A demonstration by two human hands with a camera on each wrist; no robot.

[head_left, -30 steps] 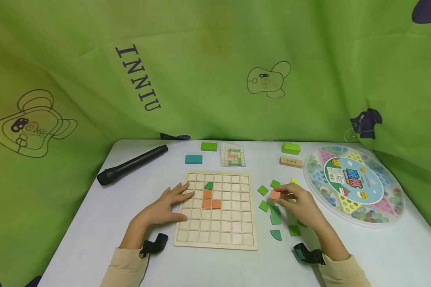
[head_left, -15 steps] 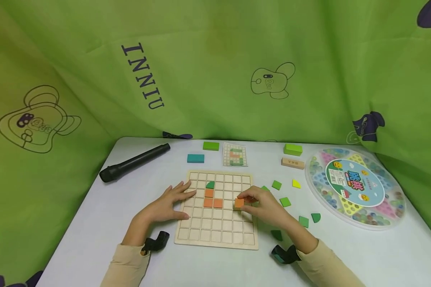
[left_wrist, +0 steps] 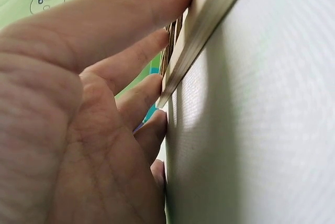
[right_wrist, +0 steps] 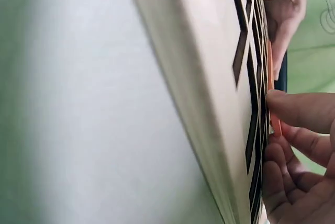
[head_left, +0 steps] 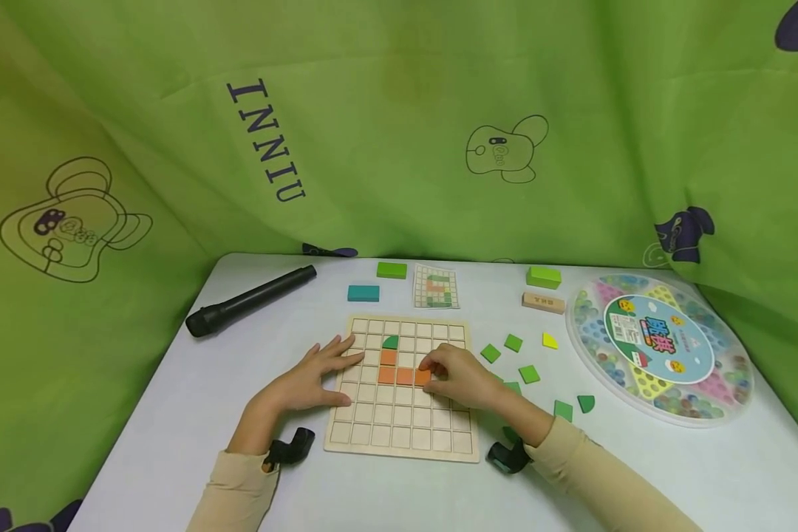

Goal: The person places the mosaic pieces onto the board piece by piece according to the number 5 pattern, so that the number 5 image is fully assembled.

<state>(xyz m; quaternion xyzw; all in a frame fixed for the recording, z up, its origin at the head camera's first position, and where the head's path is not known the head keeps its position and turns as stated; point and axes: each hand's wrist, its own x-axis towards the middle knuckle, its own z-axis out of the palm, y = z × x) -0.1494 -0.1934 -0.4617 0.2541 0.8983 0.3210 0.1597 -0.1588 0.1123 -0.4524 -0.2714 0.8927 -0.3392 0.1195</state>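
Observation:
A wooden grid board (head_left: 402, 436) lies on the white table. It holds a green quarter-round tile (head_left: 390, 342) above an orange tile (head_left: 388, 357) and two orange tiles (head_left: 395, 375) in the row below. My right hand (head_left: 455, 378) pinches another orange tile (head_left: 423, 377) at the right end of that row, low on the board. The right wrist view shows its fingertips (right_wrist: 293, 110) on the tile's edge (right_wrist: 275, 124). My left hand (head_left: 312, 382) lies flat with straight fingers on the board's left edge (left_wrist: 209, 20).
Loose green tiles (head_left: 528, 374) and a yellow one (head_left: 549, 340) lie right of the board. A round marble game tray (head_left: 658, 347) sits far right. At the back are a black cylinder (head_left: 249, 301), a pattern card (head_left: 435, 287) and coloured blocks (head_left: 363, 293). Green cloth walls surround the table.
My right hand carried the orange tile from the loose pile leftward over the board and lowered it beside the two orange tiles. The left hand stayed put.

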